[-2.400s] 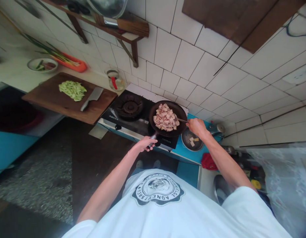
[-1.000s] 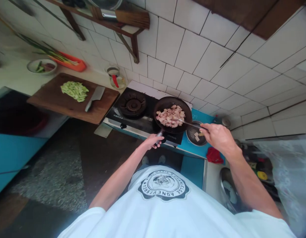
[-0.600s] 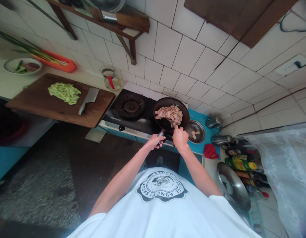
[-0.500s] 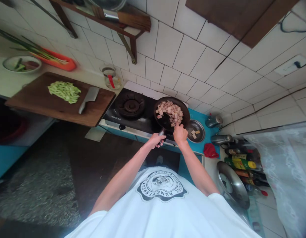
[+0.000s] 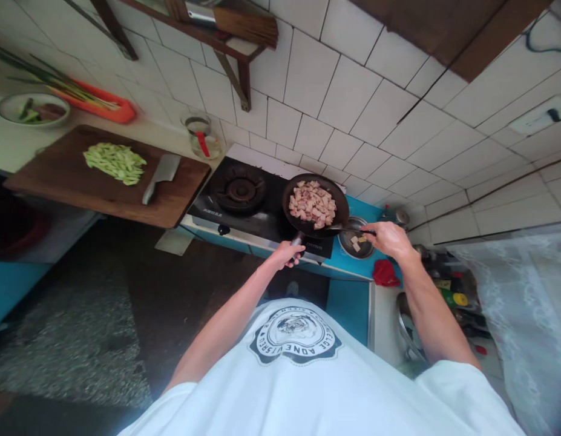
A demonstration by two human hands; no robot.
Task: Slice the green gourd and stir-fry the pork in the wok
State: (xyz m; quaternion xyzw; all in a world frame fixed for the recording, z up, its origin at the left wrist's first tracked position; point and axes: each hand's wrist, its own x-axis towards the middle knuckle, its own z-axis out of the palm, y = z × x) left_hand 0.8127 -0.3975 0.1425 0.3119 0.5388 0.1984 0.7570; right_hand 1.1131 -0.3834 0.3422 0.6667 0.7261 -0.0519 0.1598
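My left hand is closed round the handle of a dark frying pan, which sits over the right side of the stove. Diced pale-pink meat lies in the pan. My right hand grips the handle of a spatula; its head is at the pan's lower right edge, by the meat. Below the spatula, right of the pan, is a metal bowl with a few pale pieces in it.
The black gas stove has a bare burner at left. Farther left, a wooden cutting board carries sliced green vegetable and a cleaver. A glass jar stands behind. A red cloth lies at the right.
My right hand has moved right, away from the pan's middle, bringing the spatula to the pan's right edge. The meat is gathered more centrally. My left hand stays on the pan handle.
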